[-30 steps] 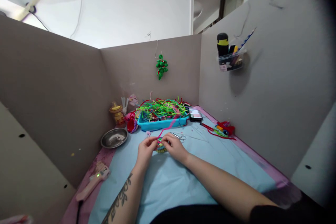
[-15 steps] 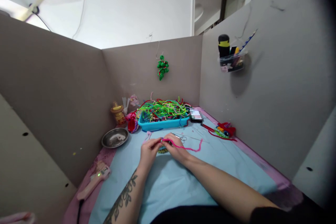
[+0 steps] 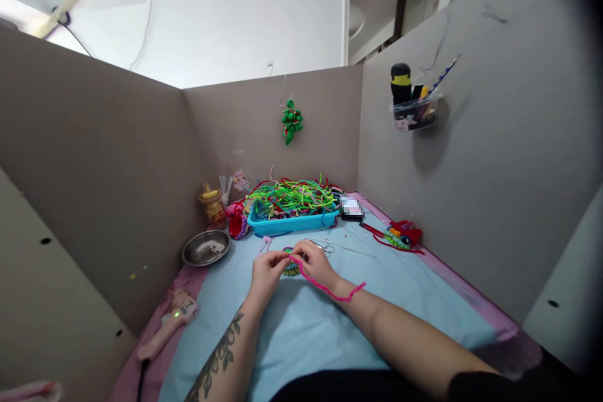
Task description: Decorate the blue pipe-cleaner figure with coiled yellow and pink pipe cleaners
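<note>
Both my hands meet over the light blue mat (image 3: 301,326), pinched on a small multicoloured pipe-cleaner piece (image 3: 291,269). My left hand (image 3: 265,273) grips its left side with fingers closed. My right hand (image 3: 316,266) pinches a pink pipe cleaner (image 3: 330,289) at the piece; the loose end trails across my right wrist toward me. Small scissors (image 3: 323,246) lie just beyond my right hand.
A blue tray (image 3: 292,223) heaped with coloured pipe cleaners stands at the back. A metal bowl (image 3: 205,247) and a glue gun (image 3: 167,324) lie at the left. A red and green craft piece (image 3: 400,233) lies at the right. Grey partition walls enclose the desk.
The pink pipe cleaner's free end swung from pointing toward the tray, round to the right, then down across my right wrist. Both hands stayed at the small piece.
</note>
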### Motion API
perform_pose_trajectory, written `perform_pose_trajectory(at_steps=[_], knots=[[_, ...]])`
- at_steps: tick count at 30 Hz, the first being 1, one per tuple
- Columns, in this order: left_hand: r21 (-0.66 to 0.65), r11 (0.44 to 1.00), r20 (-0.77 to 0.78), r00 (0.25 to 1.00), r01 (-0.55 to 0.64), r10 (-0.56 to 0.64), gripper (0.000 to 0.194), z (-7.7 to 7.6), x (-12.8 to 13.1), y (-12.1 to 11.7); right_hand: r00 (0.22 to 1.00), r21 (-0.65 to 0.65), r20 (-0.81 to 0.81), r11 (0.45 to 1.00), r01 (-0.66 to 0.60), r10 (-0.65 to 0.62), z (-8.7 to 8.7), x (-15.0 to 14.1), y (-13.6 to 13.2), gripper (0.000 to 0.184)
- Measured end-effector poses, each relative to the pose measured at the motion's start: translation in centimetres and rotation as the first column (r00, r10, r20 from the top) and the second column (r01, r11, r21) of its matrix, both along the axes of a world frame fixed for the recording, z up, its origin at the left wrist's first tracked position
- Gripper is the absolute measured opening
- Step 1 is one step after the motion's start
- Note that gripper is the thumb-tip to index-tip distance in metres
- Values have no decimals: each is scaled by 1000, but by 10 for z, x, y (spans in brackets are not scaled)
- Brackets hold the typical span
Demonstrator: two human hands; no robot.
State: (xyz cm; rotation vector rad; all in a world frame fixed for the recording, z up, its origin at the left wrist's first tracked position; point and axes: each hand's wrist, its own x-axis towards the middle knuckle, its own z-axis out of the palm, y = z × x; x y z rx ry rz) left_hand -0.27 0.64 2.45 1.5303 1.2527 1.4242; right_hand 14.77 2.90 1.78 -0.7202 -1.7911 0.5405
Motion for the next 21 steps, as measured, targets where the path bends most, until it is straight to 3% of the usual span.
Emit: perform_pose_trajectory(at_steps=[3,5,7,10,16,21], knots=[[7,1000,-2,1000,-14,14,17,-1,-1,1,1000,-34,-9,999,-25,24,1,-1,-1,6],[32,999,-26,999,-34,35,17,-3,-2,2,999,-69,-19,997,-42,41,1,-1,-2,16],[68,996,-79,995,-49,54,17,-6,-4,4,998,-44,-12,997,-68,67,1,-1,-3,20],[110,992,-149,986,-55,71,16,-9,-5,6,996,26,-22,996,-83,84,1,-1,-2,9],[38,999,-55,998,-5,7,15,-8,-2,7,985,-224,-175,974,-39,-1,-3,-2,7,12],[29,1000,3,1000,11,-11,19,-7,-4,7,986,-220,-167,973,-67,31,-5,-3,6,11]])
